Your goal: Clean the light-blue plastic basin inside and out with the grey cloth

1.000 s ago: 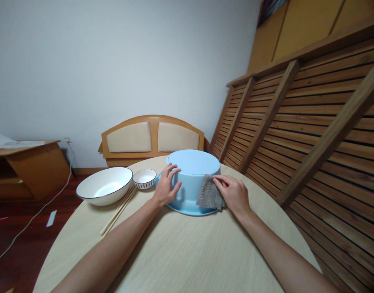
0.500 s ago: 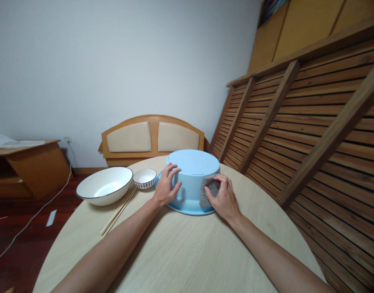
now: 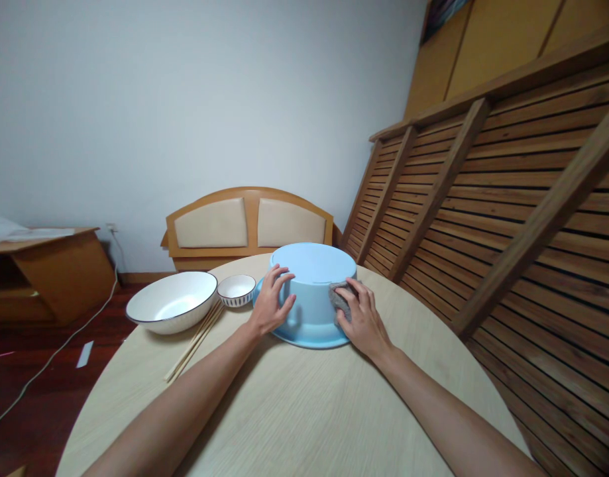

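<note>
Clearly, from where I stand, the biggest thing on the round table is a light blue basin, which stands upside down, with its flat bottom facing up and its wide rim below, on the tabletop. It is on the far half of the table, between the two hands of the person.

The left hand is at the left part of the basin's near side. Its fingers are open and a little bent, and the thumb is held apart from them. The hand seems to rest on the basin, but whether every fingertip touches it, I cannot tell. The right hand grips a grey cloth, which is bunched under the curved fingers and thumb, against the right part of the same side. Some of the cloth is hidden by this hand.

To the left of the basin stands a small white bowl with dark marks outside, and just beside it a larger white bowl with a dark rim. Both are upright. Thin wooden chopsticks lie together near the bowls, slanting towards the left forearm. Behind the table I see a wooden headboard with two pale panels
</note>
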`<move>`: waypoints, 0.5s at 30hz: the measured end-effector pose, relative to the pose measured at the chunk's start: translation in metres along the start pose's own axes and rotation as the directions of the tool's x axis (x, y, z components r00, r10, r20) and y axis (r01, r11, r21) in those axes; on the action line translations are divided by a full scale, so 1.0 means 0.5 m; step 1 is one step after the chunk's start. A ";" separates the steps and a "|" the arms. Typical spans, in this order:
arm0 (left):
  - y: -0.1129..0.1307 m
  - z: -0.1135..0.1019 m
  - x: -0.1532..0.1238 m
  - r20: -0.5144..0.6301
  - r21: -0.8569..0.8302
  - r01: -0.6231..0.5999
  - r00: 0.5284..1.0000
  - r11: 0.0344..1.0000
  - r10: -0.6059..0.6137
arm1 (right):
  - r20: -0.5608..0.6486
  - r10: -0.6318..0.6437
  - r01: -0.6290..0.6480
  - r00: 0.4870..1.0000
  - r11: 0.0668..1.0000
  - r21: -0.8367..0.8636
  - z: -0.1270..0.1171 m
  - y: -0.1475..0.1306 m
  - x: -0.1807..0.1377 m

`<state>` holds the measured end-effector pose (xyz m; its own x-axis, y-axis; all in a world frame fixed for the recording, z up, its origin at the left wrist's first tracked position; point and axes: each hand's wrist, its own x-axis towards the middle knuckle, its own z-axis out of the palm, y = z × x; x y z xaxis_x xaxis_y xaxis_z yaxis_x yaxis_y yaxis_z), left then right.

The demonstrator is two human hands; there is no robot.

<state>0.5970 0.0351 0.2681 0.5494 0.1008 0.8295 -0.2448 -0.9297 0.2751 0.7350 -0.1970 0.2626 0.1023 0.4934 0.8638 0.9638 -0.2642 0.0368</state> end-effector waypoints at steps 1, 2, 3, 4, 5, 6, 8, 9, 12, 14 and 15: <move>0.000 0.000 0.000 -0.001 -0.002 -0.001 1.000 1.000 0.001 | -0.006 0.003 -0.003 1.000 1.000 -0.005 -0.002 0.002 0.002; -0.001 0.000 0.000 -0.001 -0.004 -0.001 1.000 1.000 0.001 | -0.010 -0.001 0.000 1.000 1.000 -0.010 -0.004 0.002 0.004; -0.001 0.000 0.000 -0.001 -0.005 -0.002 1.000 1.000 0.002 | -0.011 -0.011 0.011 1.000 1.000 -0.014 -0.006 0.000 0.008; -0.001 0.001 0.000 -0.002 -0.006 -0.004 1.000 1.000 0.004 | -0.008 -0.029 0.029 1.000 0.999 -0.017 -0.009 -0.006 0.011; -0.001 0.001 0.000 -0.002 -0.007 -0.005 1.000 1.000 0.005 | -0.001 -0.051 0.051 0.999 0.998 -0.020 -0.010 -0.014 0.015; -0.001 0.001 0.000 -0.003 -0.008 -0.006 1.000 1.000 0.006 | 0.008 -0.074 0.074 0.997 0.997 -0.025 -0.011 -0.025 0.020; -0.001 0.001 0.000 -0.004 -0.009 -0.005 1.000 1.000 0.005 | 0.031 -0.110 0.111 0.993 0.993 -0.047 -0.009 -0.051 0.031; 0.000 0.001 0.000 -0.006 -0.009 -0.004 1.000 1.000 0.004 | 0.044 -0.117 0.119 0.992 0.991 -0.065 -0.007 -0.064 0.037; 0.001 0.000 0.000 -0.009 -0.004 -0.007 1.000 1.000 0.007 | 0.084 -0.112 0.122 0.990 0.985 -0.123 0.001 -0.096 0.055; 0.001 0.000 0.000 -0.007 0.005 -0.004 1.000 1.000 0.004 | 0.114 -0.097 0.113 0.989 0.983 -0.145 0.003 -0.105 0.064; 0.001 0.000 0.000 -0.004 0.010 -0.001 1.000 1.000 0.001 | 0.126 -0.089 0.107 0.988 0.983 -0.148 0.002 -0.105 0.069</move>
<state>0.5969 0.0348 0.2685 0.5462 0.1011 0.8315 -0.2370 -0.9335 0.2692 0.6883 -0.1652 0.2897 0.0466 0.6154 0.7868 0.9219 -0.3298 0.2034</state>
